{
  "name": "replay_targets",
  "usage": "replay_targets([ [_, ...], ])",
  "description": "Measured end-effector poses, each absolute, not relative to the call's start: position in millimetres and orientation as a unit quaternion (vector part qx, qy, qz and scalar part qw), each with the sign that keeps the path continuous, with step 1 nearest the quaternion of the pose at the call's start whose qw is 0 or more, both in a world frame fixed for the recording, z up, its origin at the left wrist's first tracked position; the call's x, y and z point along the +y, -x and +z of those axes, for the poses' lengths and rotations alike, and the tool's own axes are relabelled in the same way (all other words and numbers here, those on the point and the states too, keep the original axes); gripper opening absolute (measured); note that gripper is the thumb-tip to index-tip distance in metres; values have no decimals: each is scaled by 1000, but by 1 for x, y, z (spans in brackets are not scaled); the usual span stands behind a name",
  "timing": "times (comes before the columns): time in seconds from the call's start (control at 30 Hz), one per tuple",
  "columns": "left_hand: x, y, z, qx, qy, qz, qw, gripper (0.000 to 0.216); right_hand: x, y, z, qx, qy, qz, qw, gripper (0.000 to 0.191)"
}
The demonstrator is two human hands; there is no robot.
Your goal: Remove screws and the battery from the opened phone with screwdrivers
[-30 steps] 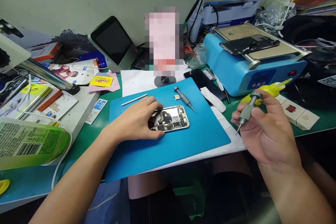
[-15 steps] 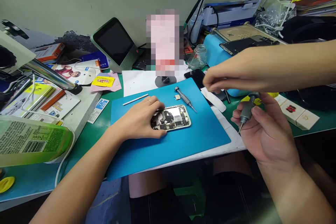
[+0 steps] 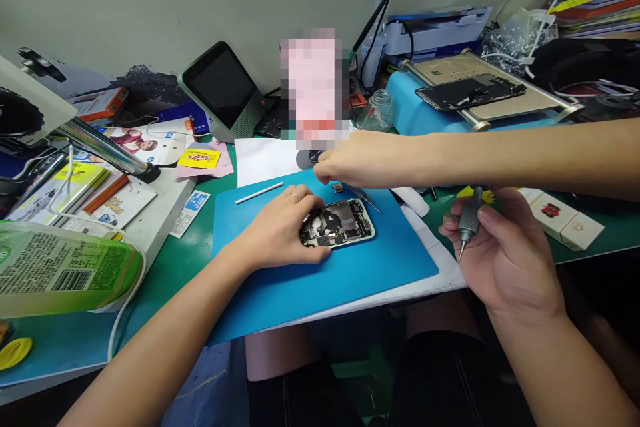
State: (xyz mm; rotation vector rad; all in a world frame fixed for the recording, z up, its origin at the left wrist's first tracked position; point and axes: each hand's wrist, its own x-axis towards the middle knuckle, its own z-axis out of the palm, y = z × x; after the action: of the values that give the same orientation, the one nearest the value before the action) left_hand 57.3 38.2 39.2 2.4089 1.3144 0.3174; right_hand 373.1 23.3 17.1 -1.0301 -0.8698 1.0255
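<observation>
My left hand (image 3: 287, 227) grips the left end of an opened phone (image 3: 345, 230), thumb along the near edge and fingers over the far one. The phone lies on a blue mat (image 3: 320, 287), its boards and inner parts exposed. My right hand (image 3: 510, 247), palm turned up, holds a grey screwdriver (image 3: 469, 220) with the tip pointing down, off the mat's right side. Another person's hand (image 3: 340, 160) reaches in from the right over the far part of the mat. Below it a second screwdriver (image 3: 363, 197) lies partly hidden, beside a small metal part (image 3: 339, 188).
A white stick (image 3: 260, 192) lies on the mat's far left. Behind stand a screen device (image 3: 220, 90), a glass jar (image 3: 377, 110) and a blue machine (image 3: 407, 97) bearing a phone screen (image 3: 470, 92). A green package (image 3: 65, 270) and a microscope-like stand (image 3: 107, 147) occupy the left.
The other person's hand has moved left over the far side of the mat, now covering part of the lying screwdriver. My left hand and the phone sit slightly farther right in view.
</observation>
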Motion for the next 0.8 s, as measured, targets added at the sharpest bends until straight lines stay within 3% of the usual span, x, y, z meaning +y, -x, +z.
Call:
replay_targets([
  [0.43, 38, -56, 42, 465, -858, 104, 193, 58, 22, -368, 20, -418, 463, 440, 646, 15],
  [0.8, 37, -52, 46, 458, -859, 99, 205, 65, 22, -367, 23, -383, 485, 449, 645, 42],
])
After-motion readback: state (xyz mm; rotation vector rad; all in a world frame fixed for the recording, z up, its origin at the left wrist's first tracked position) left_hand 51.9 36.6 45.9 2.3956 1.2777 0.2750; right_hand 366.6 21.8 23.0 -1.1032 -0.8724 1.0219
